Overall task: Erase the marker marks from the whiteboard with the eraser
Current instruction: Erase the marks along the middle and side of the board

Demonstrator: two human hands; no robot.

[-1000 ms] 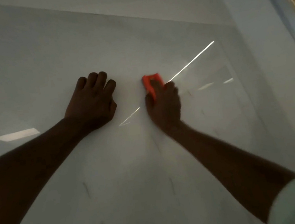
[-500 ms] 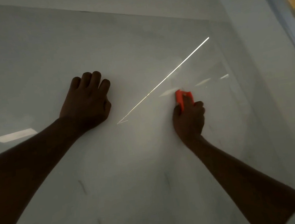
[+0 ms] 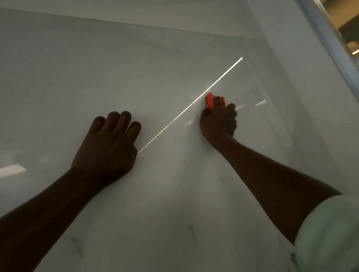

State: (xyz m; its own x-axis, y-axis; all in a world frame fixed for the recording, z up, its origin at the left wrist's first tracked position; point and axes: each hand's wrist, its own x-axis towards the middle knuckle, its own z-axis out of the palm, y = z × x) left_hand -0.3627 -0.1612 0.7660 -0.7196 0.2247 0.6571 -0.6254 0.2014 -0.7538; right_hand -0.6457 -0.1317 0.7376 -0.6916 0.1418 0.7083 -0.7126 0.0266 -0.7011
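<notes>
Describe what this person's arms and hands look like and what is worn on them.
No gloves, rings or watch show on the left hand or the right hand. The right arm is uncovered up to a pale, greenish-white sleeve near the elbow; the left arm shows no sleeve in view. The dim light hides finer detail.

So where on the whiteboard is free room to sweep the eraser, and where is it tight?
Free: the whiteboard above the left hand and the right hand, up to its top edge; also the patch between the forearms, down to the faint marks. Tighter: the gap between the hands, and the strip right of the eraser.
</notes>
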